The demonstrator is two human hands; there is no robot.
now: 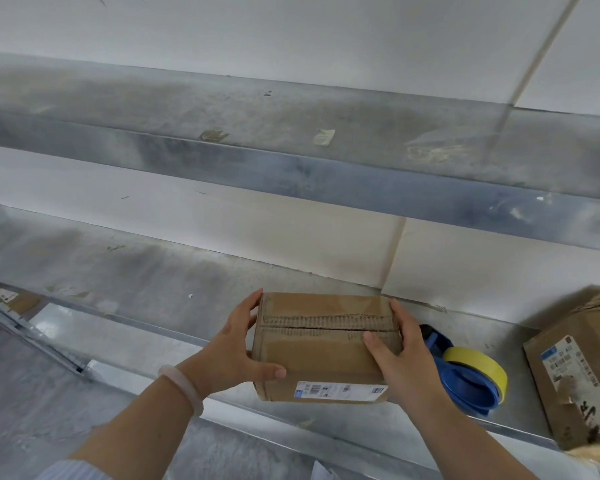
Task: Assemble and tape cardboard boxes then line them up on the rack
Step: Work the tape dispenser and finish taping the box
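Partly, the far side of the cardboard box (323, 355) is hiding behind its own top, and I cannot tell whether its base is resting on the rack shelf (146, 271) or hanging just above the front lip. The second box (575, 372) at the right is running out of the picture, its torn flaps blurred, and the print on both white labels is too small to read. You are holding the cardboard box between both hands: your left hand (232, 355) is clasping the left end, with its fingers (246, 306) curling over the upper corner and the thumb pressing the near face, while your right hand (402, 355) is gripping the right end, thumb lying on top near the centre seam and the other fingers disappearing behind the box. The cardboard is looking worn, with a ragged corrugated strip along the closed flaps and glossy tape over them. A blue tape dispenser (465, 382) carrying a yellow roll is lying just beside your right hand on the dull, scuffed metal shelf. A pale bracelet (184, 382) is circling your left wrist.
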